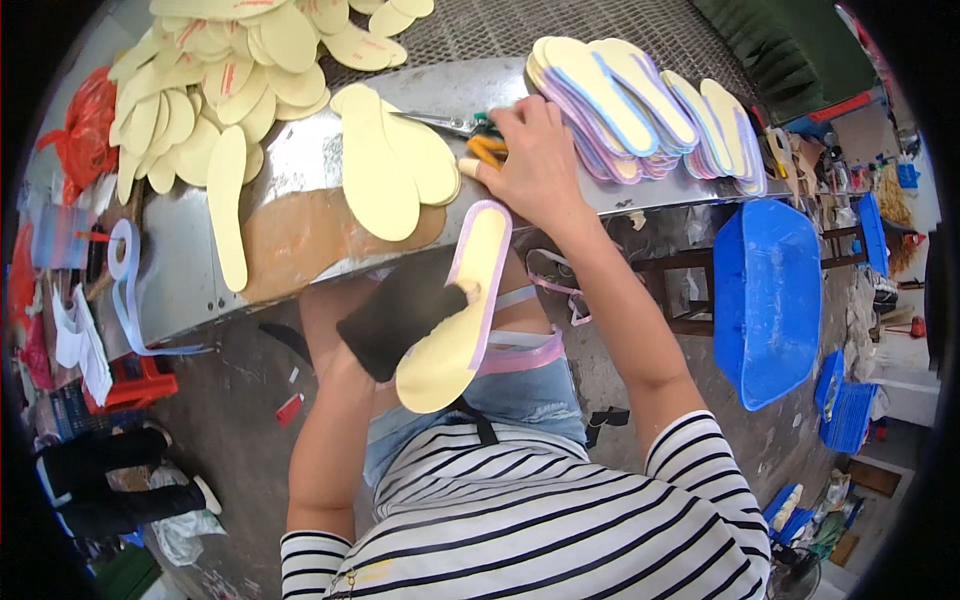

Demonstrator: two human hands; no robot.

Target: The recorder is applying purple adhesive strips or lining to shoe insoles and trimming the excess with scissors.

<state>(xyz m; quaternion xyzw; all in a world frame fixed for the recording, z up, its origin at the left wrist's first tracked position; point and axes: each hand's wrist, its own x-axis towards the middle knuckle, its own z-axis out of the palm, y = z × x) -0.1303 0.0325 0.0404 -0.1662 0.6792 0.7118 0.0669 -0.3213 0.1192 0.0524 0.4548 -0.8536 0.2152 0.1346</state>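
Observation:
My left hand, in a dark glove or sleeve, grips a pale yellow insole over my lap. Lilac trim runs along one side and round the narrow end of this insole. At the table's front edge, my right hand closes round the handles of a pair of scissors, whose blades point left. Green and orange show at the handles, and a yellow cover is on my thumb. Just left of that hand, untrimmed yellow insoles lie in a small overlapping pile.
A big heap of plain insoles fills the table's left. Stacks of trimmed insoles stand to the right. A roll of pale ribbon hangs at the left end. On the right are a blue tub and a stool. Another person's legs show lower left.

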